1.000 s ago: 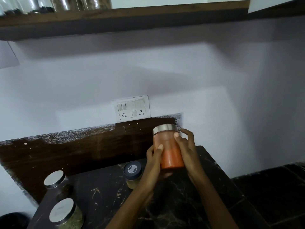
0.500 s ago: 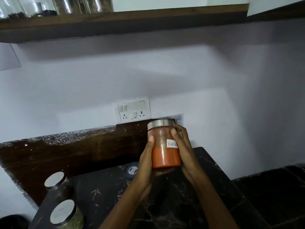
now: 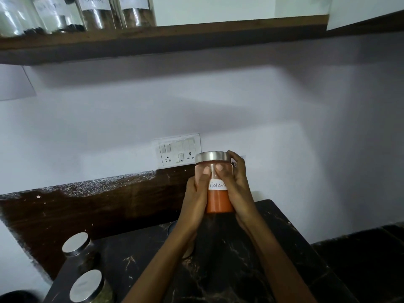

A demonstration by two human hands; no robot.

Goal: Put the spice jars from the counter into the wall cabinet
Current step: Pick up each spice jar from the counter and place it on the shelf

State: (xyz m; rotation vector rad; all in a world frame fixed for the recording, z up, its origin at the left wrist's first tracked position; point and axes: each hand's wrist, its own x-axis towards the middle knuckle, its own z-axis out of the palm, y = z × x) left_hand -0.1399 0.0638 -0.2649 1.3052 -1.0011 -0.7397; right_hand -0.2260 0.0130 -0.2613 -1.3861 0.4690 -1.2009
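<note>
A red chilli jar with a steel lid and a white handwritten label is held upright above the dark counter. My left hand grips its left side and my right hand wraps its right side and back. Two steel-lidded jars stand at the counter's left: one with dark contents and one with greenish contents. A third small jar is almost hidden behind my left forearm. The wall cabinet's wooden shelf runs across the top, with several labelled jars on its left part.
A white switch and socket panel sits on the wall just left of and behind the held jar. A dark brown backsplash lines the wall behind the counter. The shelf's right part shows only white wall behind it.
Both hands have lifted the red chilli jar higher and turned it so the label faces me. The view has tilted up, showing more of the shelf jars.
</note>
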